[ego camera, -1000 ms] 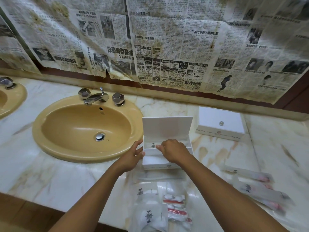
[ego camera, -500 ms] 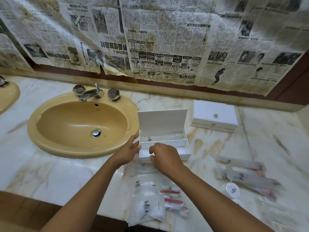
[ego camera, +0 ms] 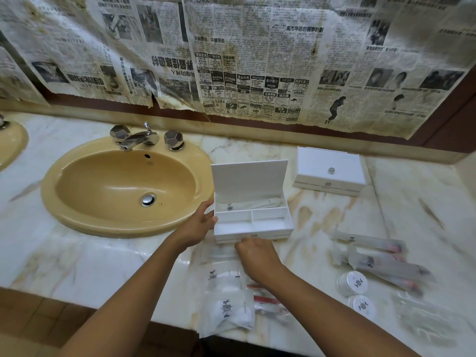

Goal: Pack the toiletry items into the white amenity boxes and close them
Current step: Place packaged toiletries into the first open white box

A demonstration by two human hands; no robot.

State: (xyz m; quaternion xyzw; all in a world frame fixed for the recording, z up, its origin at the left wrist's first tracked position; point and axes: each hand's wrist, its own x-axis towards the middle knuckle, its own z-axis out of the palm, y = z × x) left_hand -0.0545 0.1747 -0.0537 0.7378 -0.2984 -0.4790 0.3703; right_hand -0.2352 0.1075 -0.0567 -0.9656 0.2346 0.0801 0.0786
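1. marble counter (ego camera: 77,258) ran below a wall papered with old newspaper (ego camera: 257,60), with a tan sink (ego camera: 123,186) and its chrome tap (ego camera: 139,137) set into the counter on the left.
2. an open white amenity box (ego camera: 253,222) stood just right of the sink, its lid upright; a long wrapped item (ego camera: 255,203) lay in the rear compartment, and the two front compartments showed only white.
3. the left hand (ego camera: 198,225) rested against the box's left side wall, fingers fairly straight and spread, the thumb near the top edge.
4. the right hand (ego camera: 257,256) was just in front of the box, apart from it, fingers curled down over a clear packet (ego camera: 219,253) on the counter; i cannot tell whether it actually gripped the packet.
5. more sachets (ego camera: 226,307) with a printed crest lay nearer the counter's front edge, beside red-tipped packets (ego camera: 268,300).
6. a second amenity box (ego camera: 329,171), lid down, sat well to the right at the back.
7. long sleeved packets (ego camera: 378,261) and two round white containers (ego camera: 356,292) lay on the right.
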